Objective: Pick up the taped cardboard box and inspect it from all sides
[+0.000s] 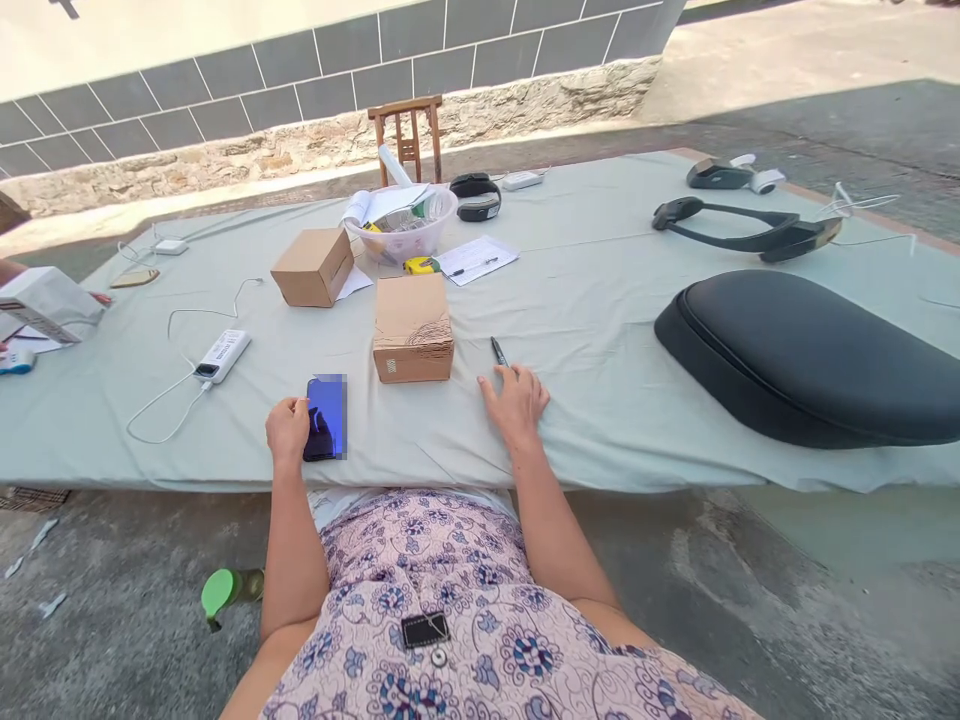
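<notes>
On the cloth near the front edge lies a dark phone [326, 420] with a blue screen. My left hand [288, 430] is at its left side, fingers curled, the fingertips at the phone's edge. Further right, my right hand [516, 398] rests on the cloth with its thumb and fingers apart, just below a black marker [498, 351]; the fingertips reach the marker's lower end. Between and beyond my hands stands a closed cardboard box [413, 330] with scribbled lines on it. A white power bank [223, 356] with a cable lies left of the phone.
Behind are a second cardboard box [313, 267], a plastic basket [405, 235], a yellow tape measure [421, 266] and a paper [478, 260] with a pen. A large black cushion [817, 355] lies right. At the far left, a person's hand is near a white box [52, 300].
</notes>
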Demonstrator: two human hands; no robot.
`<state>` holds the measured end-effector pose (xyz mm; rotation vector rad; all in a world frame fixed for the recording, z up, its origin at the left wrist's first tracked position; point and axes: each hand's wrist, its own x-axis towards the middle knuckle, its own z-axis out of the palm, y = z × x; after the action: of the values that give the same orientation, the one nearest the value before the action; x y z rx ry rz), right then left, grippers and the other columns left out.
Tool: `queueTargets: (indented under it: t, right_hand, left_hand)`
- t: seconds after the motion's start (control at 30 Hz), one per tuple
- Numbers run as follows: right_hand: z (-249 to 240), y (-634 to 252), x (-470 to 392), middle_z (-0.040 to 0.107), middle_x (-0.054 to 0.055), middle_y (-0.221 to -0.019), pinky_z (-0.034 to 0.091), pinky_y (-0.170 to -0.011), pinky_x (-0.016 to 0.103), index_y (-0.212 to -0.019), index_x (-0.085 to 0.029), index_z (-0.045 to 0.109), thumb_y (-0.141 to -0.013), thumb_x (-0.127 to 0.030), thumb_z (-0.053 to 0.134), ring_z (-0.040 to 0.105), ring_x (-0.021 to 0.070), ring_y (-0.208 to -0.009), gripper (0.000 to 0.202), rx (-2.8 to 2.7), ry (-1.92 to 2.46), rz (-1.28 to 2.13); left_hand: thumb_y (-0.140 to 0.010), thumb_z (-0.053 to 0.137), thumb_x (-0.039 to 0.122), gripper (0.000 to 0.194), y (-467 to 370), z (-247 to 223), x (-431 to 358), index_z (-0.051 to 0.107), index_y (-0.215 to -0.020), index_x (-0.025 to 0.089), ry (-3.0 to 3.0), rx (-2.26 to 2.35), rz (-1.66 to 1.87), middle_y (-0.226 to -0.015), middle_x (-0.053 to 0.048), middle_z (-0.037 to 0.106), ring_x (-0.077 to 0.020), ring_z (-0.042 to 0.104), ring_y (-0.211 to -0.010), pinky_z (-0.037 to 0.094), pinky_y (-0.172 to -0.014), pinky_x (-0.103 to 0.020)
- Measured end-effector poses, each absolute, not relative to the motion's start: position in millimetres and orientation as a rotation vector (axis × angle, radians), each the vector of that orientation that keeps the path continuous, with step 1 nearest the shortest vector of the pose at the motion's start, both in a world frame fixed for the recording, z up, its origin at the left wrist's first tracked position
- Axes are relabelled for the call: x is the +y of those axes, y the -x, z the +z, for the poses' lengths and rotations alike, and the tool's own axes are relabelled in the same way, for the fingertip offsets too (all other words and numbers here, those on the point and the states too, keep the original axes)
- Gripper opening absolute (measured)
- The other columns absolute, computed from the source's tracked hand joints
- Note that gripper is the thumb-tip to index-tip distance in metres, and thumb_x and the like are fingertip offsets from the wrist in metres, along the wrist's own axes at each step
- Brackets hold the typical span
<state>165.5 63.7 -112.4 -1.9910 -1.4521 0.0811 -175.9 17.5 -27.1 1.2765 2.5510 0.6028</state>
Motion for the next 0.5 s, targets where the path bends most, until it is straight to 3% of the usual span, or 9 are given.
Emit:
queueTargets:
  t: [0.1,0.17,0.3,0.5]
  right_hand:
    - [-114.7,-166.5,65.0,0.06,0.017,-0.132,0.032,-0.108,0.048,-0.12,-0.018,0.067,-0.09,-0.037,0.06,0.05,0.0308,-0.125,0.036,-1.433,1.984,0.074]
    - [-115.6,-167.3,65.6,0.061,0.017,-0.13,0.032,-0.107,0.048,-0.119,-0.019,0.067,-0.09,-0.038,0.059,0.051,0.0308,-0.123,0.035,-1.424,1.961,0.069]
    - [-115.8,-168.2,66.1,0.063,0.016,-0.127,0.033,-0.106,0.049,-0.116,-0.019,0.067,-0.09,-0.037,0.059,0.052,0.031,-0.121,0.032,-1.405,1.932,0.089]
    - [-112.6,-169.0,65.1,0.064,0.016,-0.127,0.033,-0.106,0.049,-0.117,-0.019,0.066,-0.09,-0.036,0.059,0.053,0.0308,-0.122,0.033,-1.395,1.93,0.122]
  left_hand:
    - [-0.095,0.042,0.035,0.042,170.8,-25.9,18.3,0.066,-0.125,0.017,-1.271,2.645,0.611,-0.131,-0.019,0.065,-0.0376,0.058,-0.123,0.046,-0.097,-0.052]
    - [-0.094,0.043,0.033,0.042,167.6,-26.8,18.2,0.068,-0.121,0.012,-1.273,2.687,0.588,-0.136,-0.025,0.06,-0.0442,0.049,-0.13,0.039,-0.101,-0.061]
    - [-0.093,0.046,0.034,0.037,166.1,-30.7,18.1,0.075,-0.101,0.012,-1.311,2.631,0.547,-0.128,-0.027,0.064,-0.0467,0.051,-0.126,0.038,-0.1,-0.063]
    - [-0.092,0.044,0.037,0.035,171.1,-34.2,22.4,0.073,-0.095,0.017,-1.254,2.547,0.616,-0.113,-0.023,0.071,-0.0431,0.058,-0.117,0.042,-0.094,-0.057]
